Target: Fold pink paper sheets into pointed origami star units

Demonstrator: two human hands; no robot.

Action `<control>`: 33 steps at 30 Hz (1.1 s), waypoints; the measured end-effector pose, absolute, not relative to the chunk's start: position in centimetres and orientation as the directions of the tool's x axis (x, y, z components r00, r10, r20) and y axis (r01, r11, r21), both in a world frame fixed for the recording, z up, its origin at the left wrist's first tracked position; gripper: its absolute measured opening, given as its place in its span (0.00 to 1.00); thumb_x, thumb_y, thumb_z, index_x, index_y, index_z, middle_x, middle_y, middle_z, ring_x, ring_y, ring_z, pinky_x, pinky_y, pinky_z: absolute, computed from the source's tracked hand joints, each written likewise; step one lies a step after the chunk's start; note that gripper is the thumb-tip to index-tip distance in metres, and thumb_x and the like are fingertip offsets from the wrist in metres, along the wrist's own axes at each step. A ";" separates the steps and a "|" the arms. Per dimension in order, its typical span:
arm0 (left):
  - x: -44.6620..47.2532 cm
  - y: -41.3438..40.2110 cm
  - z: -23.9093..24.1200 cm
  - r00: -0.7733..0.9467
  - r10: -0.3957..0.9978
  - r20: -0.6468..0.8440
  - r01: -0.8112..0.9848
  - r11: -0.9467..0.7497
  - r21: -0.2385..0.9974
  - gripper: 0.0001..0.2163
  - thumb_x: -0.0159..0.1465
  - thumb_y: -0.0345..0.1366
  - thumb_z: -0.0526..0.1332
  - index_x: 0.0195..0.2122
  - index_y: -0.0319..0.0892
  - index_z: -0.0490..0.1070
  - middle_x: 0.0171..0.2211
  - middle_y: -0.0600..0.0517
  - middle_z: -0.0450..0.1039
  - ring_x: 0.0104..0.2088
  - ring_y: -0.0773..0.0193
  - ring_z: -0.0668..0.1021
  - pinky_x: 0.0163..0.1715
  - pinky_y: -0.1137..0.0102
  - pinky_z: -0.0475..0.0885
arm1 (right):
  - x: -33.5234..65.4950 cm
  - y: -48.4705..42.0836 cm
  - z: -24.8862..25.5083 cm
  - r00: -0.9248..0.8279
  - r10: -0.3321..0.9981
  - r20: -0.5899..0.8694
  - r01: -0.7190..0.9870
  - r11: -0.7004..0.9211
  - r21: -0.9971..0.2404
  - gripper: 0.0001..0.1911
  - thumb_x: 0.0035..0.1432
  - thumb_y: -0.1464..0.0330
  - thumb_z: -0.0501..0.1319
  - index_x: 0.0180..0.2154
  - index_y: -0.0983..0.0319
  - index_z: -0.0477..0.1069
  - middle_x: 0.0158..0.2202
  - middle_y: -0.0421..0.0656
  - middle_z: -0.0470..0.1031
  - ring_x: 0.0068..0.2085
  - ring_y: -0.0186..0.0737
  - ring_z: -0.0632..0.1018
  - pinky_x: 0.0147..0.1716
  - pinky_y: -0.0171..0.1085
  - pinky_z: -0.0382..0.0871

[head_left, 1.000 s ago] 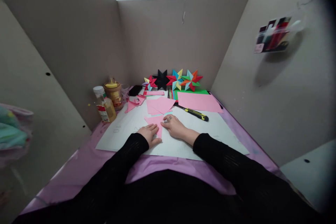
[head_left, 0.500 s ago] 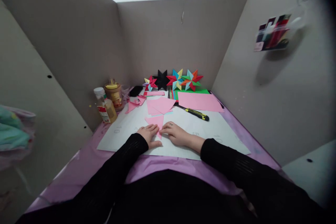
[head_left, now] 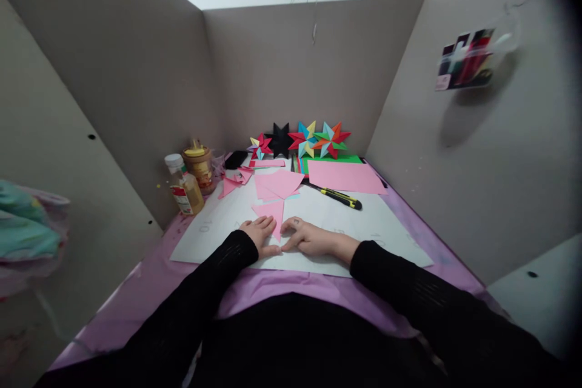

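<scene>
A folded pink paper piece [head_left: 271, 208], narrowing to a point toward me, lies on the white sheet [head_left: 222, 233]. My left hand [head_left: 260, 234] is open, its fingers flat on the paper's left side and its thumb stretched out to the right below the tip. At the right edge of the paper is my right hand [head_left: 310, 239], with index finger and thumb spread apart and nothing visible between them. Just beyond the folded piece lie more pink paper sheets [head_left: 277, 183]. A black and yellow utility knife [head_left: 339, 196] rests to their right.
Folded paper stars [head_left: 305, 138] stand along the back panel. A large pink sheet [head_left: 348, 177] covers part of a coloured paper stack [head_left: 334, 160]. Small folded pink pieces [head_left: 234, 182], a glue bottle [head_left: 186, 187] and a brown jar [head_left: 200, 170] are at the left.
My right thumb has spread away from the index finger and moved down toward my left thumb, uncovering the paper's tip. My left hand stays flat in place.
</scene>
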State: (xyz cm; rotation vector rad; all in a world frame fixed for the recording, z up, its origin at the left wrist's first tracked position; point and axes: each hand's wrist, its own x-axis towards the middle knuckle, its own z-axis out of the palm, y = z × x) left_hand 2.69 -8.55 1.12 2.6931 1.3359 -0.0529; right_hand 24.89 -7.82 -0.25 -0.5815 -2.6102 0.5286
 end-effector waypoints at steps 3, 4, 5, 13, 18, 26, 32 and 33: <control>2.7 -8.6 0.9 0.582 0.808 -0.092 0.813 -0.575 0.090 0.39 0.56 0.61 0.49 0.63 0.42 0.48 0.64 0.44 0.47 0.62 0.48 0.54 0.54 0.48 0.56 | 24.7 -7.8 -0.4 -0.782 0.492 0.383 0.292 0.832 -0.472 0.20 0.56 0.75 0.52 0.49 0.57 0.71 0.52 0.47 0.67 0.54 0.42 0.67 0.53 0.46 0.60; 2.7 -8.6 0.8 0.573 0.814 -0.091 0.819 -0.568 0.082 0.39 0.56 0.61 0.50 0.63 0.42 0.49 0.64 0.45 0.47 0.62 0.48 0.54 0.54 0.48 0.55 | 24.6 -7.9 -0.4 -0.788 0.474 0.393 0.286 0.847 -0.449 0.22 0.56 0.75 0.52 0.52 0.58 0.68 0.53 0.47 0.68 0.55 0.42 0.66 0.54 0.46 0.59; 2.8 -8.7 0.7 0.568 0.818 -0.091 0.823 -0.563 0.075 0.39 0.56 0.61 0.50 0.63 0.42 0.49 0.64 0.45 0.47 0.62 0.49 0.53 0.54 0.48 0.55 | 24.5 -8.1 -0.3 -0.804 0.451 0.387 0.281 0.863 -0.421 0.23 0.57 0.74 0.52 0.54 0.59 0.65 0.53 0.46 0.69 0.56 0.41 0.65 0.55 0.46 0.57; 1.2 -6.0 0.7 0.523 0.838 -0.155 0.852 -0.511 0.114 0.37 0.57 0.59 0.49 0.63 0.45 0.46 0.65 0.48 0.43 0.63 0.53 0.50 0.57 0.48 0.50 | 24.3 -8.6 0.0 -0.855 0.421 0.304 0.315 0.886 -0.341 0.23 0.58 0.72 0.53 0.55 0.58 0.63 0.53 0.43 0.70 0.58 0.41 0.63 0.56 0.45 0.55; -0.6 -3.0 0.8 0.449 0.880 -0.153 0.893 -0.436 0.112 0.34 0.59 0.55 0.50 0.63 0.45 0.47 0.64 0.48 0.44 0.63 0.51 0.51 0.56 0.45 0.50 | 24.3 -8.5 0.3 -0.863 0.416 0.287 0.306 0.882 -0.359 0.22 0.58 0.72 0.53 0.55 0.59 0.64 0.54 0.43 0.69 0.58 0.40 0.64 0.57 0.44 0.55; -0.3 -4.5 0.7 0.453 0.890 0.060 0.889 -0.456 0.051 0.35 0.61 0.47 0.51 0.64 0.34 0.41 0.65 0.41 0.35 0.64 0.51 0.42 0.59 0.52 0.44 | 24.3 -8.5 0.2 -0.854 0.427 0.298 0.308 0.875 -0.374 0.23 0.58 0.72 0.53 0.55 0.57 0.64 0.54 0.43 0.68 0.58 0.41 0.64 0.56 0.45 0.56; 0.9 -6.1 -0.6 0.773 0.625 0.104 0.597 -0.774 0.213 0.27 0.62 0.49 0.50 0.58 0.39 0.59 0.59 0.43 0.59 0.60 0.55 0.60 0.58 0.59 0.56 | 24.2 -8.5 0.3 -0.844 0.417 0.336 0.277 0.877 -0.394 0.22 0.56 0.73 0.54 0.54 0.58 0.65 0.53 0.44 0.70 0.57 0.39 0.66 0.56 0.44 0.57; 1.0 -6.2 -0.9 0.762 0.634 0.133 0.598 -0.767 0.233 0.27 0.62 0.49 0.51 0.57 0.37 0.61 0.57 0.42 0.61 0.60 0.56 0.61 0.57 0.60 0.58 | 24.2 -8.4 0.3 -0.849 0.411 0.332 0.267 0.876 -0.402 0.23 0.56 0.73 0.54 0.54 0.58 0.65 0.53 0.45 0.69 0.57 0.40 0.65 0.56 0.44 0.57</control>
